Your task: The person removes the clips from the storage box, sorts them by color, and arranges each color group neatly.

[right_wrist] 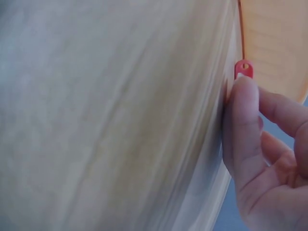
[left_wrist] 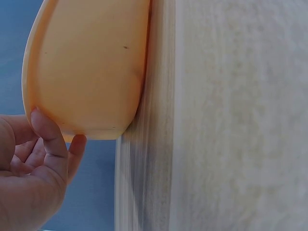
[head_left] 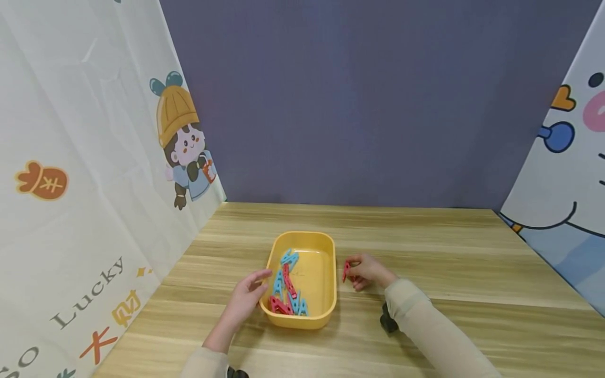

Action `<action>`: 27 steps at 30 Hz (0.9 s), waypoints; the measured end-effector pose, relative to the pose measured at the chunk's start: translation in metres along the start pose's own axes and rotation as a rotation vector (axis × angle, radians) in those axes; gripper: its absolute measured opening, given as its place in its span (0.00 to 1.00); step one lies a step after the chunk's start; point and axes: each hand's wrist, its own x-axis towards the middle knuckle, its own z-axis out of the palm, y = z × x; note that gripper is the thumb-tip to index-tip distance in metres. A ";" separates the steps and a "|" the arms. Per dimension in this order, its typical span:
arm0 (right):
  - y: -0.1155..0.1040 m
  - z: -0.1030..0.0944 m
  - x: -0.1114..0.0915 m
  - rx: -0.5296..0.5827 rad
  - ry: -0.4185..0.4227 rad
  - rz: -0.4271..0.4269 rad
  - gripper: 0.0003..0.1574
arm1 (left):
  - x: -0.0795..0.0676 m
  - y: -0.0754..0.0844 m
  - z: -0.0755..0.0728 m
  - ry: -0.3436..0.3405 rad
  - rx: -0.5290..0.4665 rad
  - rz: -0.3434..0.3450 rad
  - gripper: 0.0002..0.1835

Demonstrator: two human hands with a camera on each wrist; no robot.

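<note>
A yellow plastic basin [head_left: 329,315] sits on the table with blue clothespins [head_left: 278,283] and red clothespins [head_left: 288,282] lying mostly along its left side. My left hand [head_left: 246,298] is at the basin's left rim, its fingers loosely bent. In the left wrist view its fingertips [left_wrist: 41,118] rest against the basin's outer wall. Just right of the basin, my right hand [head_left: 371,271] pinches another red clothespin [head_left: 346,270] between thumb and fingers, low over the table. The right wrist view shows only that clothespin's holed end [right_wrist: 244,67]; the fingers hide the rest.
The wooden table [head_left: 449,257] ends at a plain dark blue-grey panel [head_left: 359,105] at the back. White printed sheets flank it, with a cartoon child [head_left: 186,147] on the left one. Dark wrist camera mounts [head_left: 388,319] sit under the sleeves.
</note>
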 end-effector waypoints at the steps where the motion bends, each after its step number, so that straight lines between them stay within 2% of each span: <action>1: 0.000 0.000 0.000 -0.006 0.005 0.003 0.32 | 0.000 0.000 0.000 0.001 0.001 0.001 0.17; 13: -0.008 -0.005 -0.004 -0.035 0.011 0.007 0.32 | 0.000 0.000 0.000 0.009 0.040 0.031 0.17; 20: -0.020 -0.012 -0.009 -0.043 -0.013 -0.077 0.33 | 0.001 -0.001 0.000 0.010 0.036 0.039 0.17; 27: -0.035 -0.014 -0.012 -0.017 -0.002 -0.098 0.33 | 0.001 0.000 0.001 0.014 0.034 0.024 0.17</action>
